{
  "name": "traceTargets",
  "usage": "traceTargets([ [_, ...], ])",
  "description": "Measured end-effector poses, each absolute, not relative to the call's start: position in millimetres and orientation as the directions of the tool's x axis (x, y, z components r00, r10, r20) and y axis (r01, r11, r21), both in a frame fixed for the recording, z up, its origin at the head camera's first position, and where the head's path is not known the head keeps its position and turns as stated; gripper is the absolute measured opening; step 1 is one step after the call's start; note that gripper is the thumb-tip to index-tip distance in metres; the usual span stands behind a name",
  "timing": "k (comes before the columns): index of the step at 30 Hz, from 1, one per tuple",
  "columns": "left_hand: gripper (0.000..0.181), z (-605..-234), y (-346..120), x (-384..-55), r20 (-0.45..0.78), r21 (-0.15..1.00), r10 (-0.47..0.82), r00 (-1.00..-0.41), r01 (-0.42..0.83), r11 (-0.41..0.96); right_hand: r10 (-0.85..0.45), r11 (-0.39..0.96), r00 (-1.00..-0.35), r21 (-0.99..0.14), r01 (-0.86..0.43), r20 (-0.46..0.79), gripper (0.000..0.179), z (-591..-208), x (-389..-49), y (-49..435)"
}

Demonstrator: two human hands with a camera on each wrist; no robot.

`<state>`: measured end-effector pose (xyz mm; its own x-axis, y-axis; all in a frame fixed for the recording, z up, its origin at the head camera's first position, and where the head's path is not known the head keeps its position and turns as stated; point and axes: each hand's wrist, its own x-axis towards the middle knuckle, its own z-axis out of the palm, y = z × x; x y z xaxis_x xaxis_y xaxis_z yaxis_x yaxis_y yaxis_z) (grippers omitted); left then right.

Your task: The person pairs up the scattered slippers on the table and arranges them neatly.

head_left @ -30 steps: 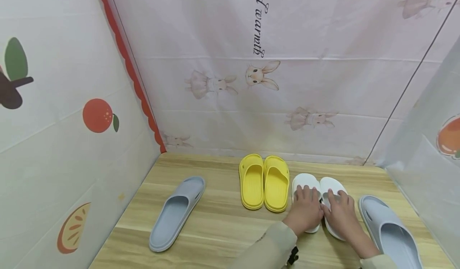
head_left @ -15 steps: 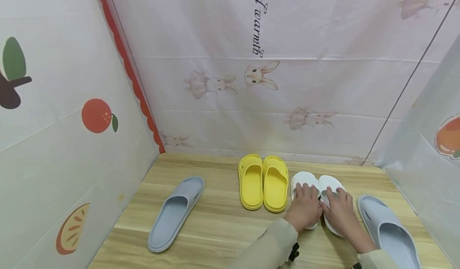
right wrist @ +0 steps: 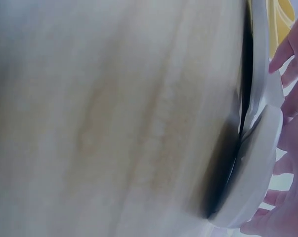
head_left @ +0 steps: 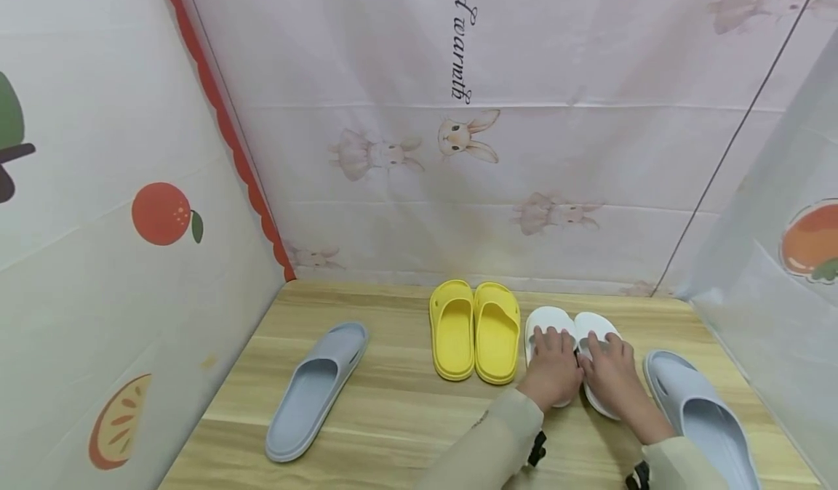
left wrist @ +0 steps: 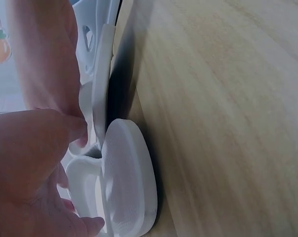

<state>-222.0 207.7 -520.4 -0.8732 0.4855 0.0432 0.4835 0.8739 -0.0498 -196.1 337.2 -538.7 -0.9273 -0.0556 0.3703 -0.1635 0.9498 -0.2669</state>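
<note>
Two white slippers stand side by side near the back wall, the left white slipper (head_left: 550, 318) almost touching the right white slipper (head_left: 591, 323). My left hand (head_left: 553, 371) grips the left one over its upper, fingers curled at the strap opening. Likewise, my right hand (head_left: 612, 375) holds the right slipper by its upper. The two thumbs meet near the gap between the slippers. In the left wrist view, a pale slipper sole (left wrist: 126, 177) leans beside the floor with a dark shadow under it. The hands cover most of both footbeds.
A pair of yellow slippers (head_left: 453, 337) stands just left of the white ones. One grey slipper (head_left: 317, 392) lies alone at the left, and another grey slipper (head_left: 700, 410) is close to my right wrist. Printed sheets (head_left: 393, 243) wall in the wooden floor (head_left: 380, 439).
Both hands have pushed the white slippers a little toward the back wall, closer to level with the yellow pair. The yellow and grey slippers stay put; the view has shifted slightly.
</note>
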Motion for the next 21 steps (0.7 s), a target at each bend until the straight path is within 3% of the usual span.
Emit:
traceTargets([
  [21, 0.064, -517.2, 212.0, -233.7, -0.002, -0.103, 0.496, -0.868, 0.494, 0.864, 0.008, 0.946, -0.950, -0.309, -0.094, 0.313, 0.053, -540.8, -210.4, 340.8],
])
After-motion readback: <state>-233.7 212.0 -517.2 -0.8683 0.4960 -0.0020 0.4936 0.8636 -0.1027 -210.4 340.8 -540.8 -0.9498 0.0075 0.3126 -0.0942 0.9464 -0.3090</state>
